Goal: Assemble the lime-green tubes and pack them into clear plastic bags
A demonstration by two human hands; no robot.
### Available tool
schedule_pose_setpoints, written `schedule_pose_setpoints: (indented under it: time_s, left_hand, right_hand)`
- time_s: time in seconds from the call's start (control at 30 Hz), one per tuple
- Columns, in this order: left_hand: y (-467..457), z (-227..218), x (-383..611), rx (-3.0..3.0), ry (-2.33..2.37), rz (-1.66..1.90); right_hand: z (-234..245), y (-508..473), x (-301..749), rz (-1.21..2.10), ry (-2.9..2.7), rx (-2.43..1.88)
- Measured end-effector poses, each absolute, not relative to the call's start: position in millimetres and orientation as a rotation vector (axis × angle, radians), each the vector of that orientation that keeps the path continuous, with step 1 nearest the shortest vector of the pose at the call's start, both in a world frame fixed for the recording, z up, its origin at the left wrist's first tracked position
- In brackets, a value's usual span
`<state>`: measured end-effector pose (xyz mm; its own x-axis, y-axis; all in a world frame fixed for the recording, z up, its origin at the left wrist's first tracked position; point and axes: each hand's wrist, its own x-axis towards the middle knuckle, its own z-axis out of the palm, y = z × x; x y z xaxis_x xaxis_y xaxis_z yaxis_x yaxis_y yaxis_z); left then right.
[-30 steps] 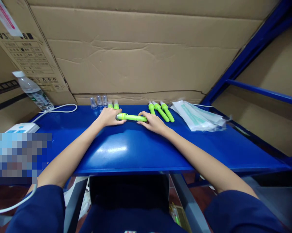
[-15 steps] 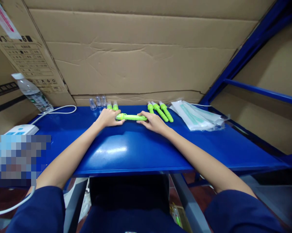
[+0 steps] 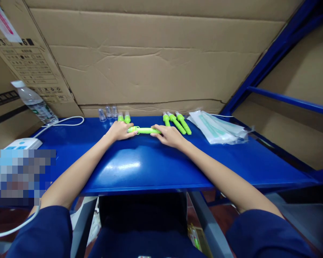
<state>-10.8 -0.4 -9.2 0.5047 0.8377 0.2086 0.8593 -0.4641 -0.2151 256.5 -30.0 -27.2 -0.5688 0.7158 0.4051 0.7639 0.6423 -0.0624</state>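
Left hand [image 3: 120, 130] and right hand [image 3: 169, 135] on the blue table [image 3: 139, 165], each pinching one end of a green pen-like tube [image 3: 143, 130] lying crosswise at the far middle, three more green tubes [image 3: 177, 123] just right, clear packets [image 3: 217, 127] beyond, small clear caps [image 3: 107, 112] at the back left

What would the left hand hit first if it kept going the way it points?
The left hand holds the green pen by one end; straight on, probably the two short green caps just past its fingers, then the cardboard wall. Depth unclear.
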Motion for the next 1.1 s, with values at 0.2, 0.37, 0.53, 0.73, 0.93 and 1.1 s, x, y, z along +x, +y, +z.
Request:
schedule_pose_setpoints:
  time_s: [0.2, 0.37, 0.53, 0.73, 0.93, 1.1]
  left_hand:
    - [0, -9, -10, -2.505, -1.425, -0.109]
    - [-2, -7, -7, -2.469, -1.455, -0.136]
    - [1, -10, -11, -2.4, -1.406, -0.238]
    - [8, -13, -18, -2.403, -1.274, -0.396]
    - [14, -17, -24, -2.404, -1.217, -0.498]
    - [14, -18, -26, -2.285, -1.215, -0.594]
  right_hand:
    - [-24, -30, 256, -0.167, -2.447, -1.227]
    - [-27, -28, 256, -0.013, -2.323, -1.195]
    - [-34, -25, 253, 0.098, -2.266, -1.11]
    - [-38, -23, 253, 0.092, -2.288, -1.082]
    - [-38, -23, 251, 0.083, -2.348, -1.115]
    - [-38, -26, 248, 0.196, -2.424, -1.073]
